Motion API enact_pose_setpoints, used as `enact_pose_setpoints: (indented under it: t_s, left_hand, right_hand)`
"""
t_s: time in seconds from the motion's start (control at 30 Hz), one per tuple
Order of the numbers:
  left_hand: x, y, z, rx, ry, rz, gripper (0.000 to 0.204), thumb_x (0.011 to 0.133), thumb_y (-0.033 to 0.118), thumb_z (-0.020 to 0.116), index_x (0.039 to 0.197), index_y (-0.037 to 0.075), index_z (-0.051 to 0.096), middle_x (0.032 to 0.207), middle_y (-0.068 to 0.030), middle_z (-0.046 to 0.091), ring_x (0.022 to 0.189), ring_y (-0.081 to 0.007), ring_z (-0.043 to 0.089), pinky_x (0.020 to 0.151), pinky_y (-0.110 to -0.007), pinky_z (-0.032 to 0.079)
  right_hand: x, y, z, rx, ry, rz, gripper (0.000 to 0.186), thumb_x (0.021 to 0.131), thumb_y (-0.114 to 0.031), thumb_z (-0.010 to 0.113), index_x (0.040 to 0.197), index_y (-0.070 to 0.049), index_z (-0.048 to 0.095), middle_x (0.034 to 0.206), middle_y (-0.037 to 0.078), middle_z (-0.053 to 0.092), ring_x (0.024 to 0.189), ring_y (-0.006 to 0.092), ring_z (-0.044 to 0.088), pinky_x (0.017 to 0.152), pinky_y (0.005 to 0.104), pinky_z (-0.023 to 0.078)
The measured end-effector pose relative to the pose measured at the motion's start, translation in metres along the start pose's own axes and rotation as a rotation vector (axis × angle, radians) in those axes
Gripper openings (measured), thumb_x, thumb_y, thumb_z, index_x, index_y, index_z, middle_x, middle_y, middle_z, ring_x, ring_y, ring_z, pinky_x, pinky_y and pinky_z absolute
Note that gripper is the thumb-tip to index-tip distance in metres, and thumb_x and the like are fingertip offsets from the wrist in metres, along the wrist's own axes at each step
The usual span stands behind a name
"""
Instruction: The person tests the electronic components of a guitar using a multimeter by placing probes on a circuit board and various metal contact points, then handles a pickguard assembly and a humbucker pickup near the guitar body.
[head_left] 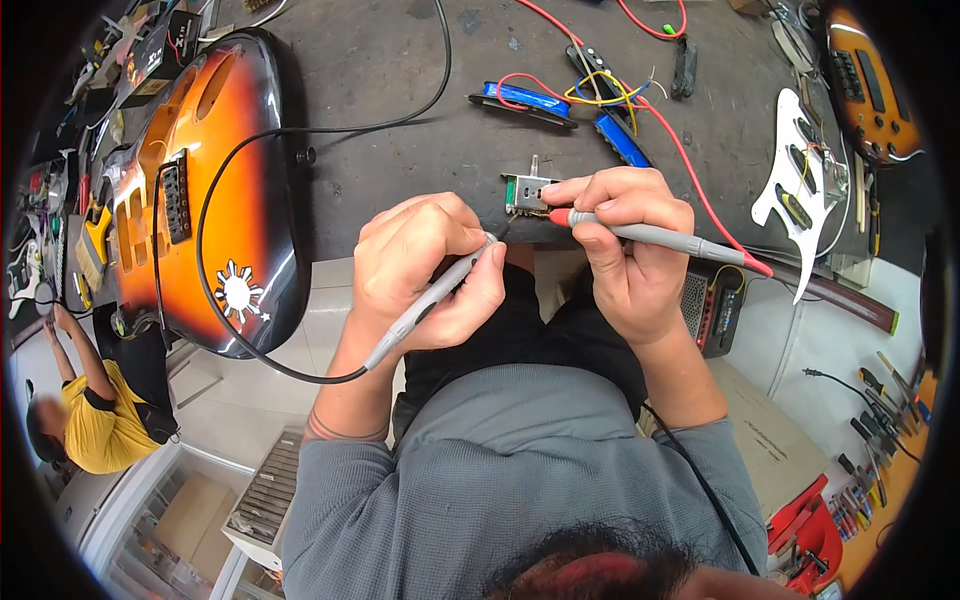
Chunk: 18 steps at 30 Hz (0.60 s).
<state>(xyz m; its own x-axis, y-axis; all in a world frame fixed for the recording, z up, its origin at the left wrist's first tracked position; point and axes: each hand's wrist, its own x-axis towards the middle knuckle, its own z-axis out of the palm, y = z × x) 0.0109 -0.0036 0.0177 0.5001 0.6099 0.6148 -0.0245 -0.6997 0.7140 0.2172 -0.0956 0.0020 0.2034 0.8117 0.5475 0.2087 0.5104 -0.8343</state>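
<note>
My left hand (420,262) is closed round a grey test probe (432,304) with a black cable, its dark tip at the lower edge of a small lever switch (532,190). In my right hand (640,262) is a second grey probe (680,240) with a red collar and red cable, its tip also close to the switch's lower edge. My right fingertips rest on the switch's metal plate. The switch has a green board at one side and lies near the bench's front edge. Whether each tip touches a contact is too small to tell.
A sunburst guitar body (222,125) lies left, with the black cable across it. Blue-wrapped guitar pickups (527,102) with loose wires sit beyond the switch. At right are a white pickguard (785,185) and another guitar body (872,95). A person in yellow (110,425) is at far left.
</note>
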Motion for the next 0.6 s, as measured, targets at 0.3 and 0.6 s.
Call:
enact_pose_setpoints:
  t_s: [0.3, 0.6]
  left_hand:
    - [-0.0008, -0.0020, -0.0004, 0.004, -0.001, 0.027, 0.026, 0.078, -0.008, 0.080, 0.087, 0.002, 0.058, 0.067, -0.0115, 0.065, 0.054, -0.0212, 0.061, 0.054, -0.032, 0.049]
    - [-0.0006, -0.0021, -0.0007, 0.019, -0.009, 0.032, 0.025, 0.079, -0.007, 0.081, 0.087, 0.002, 0.058, 0.067, -0.0106, 0.064, 0.055, -0.0219, 0.060, 0.054, -0.032, 0.049]
  right_hand:
    - [0.0006, -0.0025, -0.0029, -0.116, -0.039, -0.033, 0.031, 0.101, -0.004, 0.082, 0.123, -0.004, 0.061, 0.113, 0.017, 0.071, 0.104, 0.0296, 0.077, 0.086, 0.0402, 0.066]
    - [-0.0001, -0.0026, 0.0021, -0.133, -0.007, -0.038, 0.030, 0.100, -0.006, 0.084, 0.120, -0.004, 0.061, 0.111, 0.017, 0.074, 0.102, 0.0299, 0.078, 0.081, 0.0390, 0.067]
